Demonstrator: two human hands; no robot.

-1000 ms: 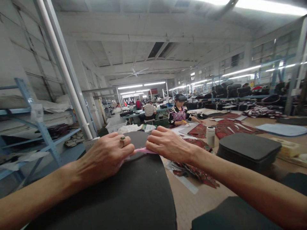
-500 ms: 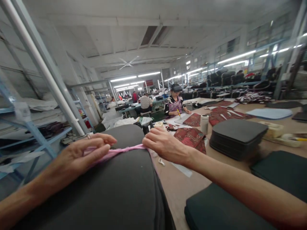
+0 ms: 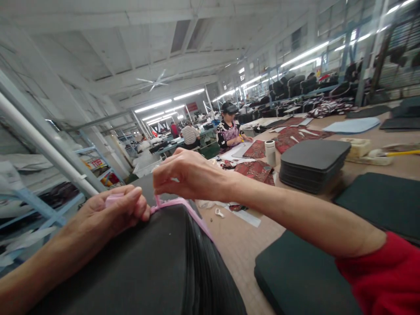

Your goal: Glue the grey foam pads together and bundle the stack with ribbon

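A tall stack of dark foam sheets [image 3: 131, 262] leans in the near left and centre, with a pink strip [image 3: 198, 218] running across its top edge and down its right side. My left hand [image 3: 114, 208] is closed round a bundled part of the pink strip at the stack's left. Above the stack's far edge, my right hand [image 3: 185, 175] pinches a raised bit of the strip between its fingertips. Both hands are close together, and the strip runs between them.
Another dark stack [image 3: 313, 162], a white bottle [image 3: 270, 153], patterned red fabric [image 3: 254, 171] and dark green sheets [image 3: 302, 271] lie on the brown table [image 3: 236, 245]. A person [image 3: 229, 129] works across it. Metal poles and shelves stand left.
My right hand has moved left toward my left hand and lifted part of the strip. My left hand's fingers have closed more. The view has tilted, and the stack's layered side shows more.
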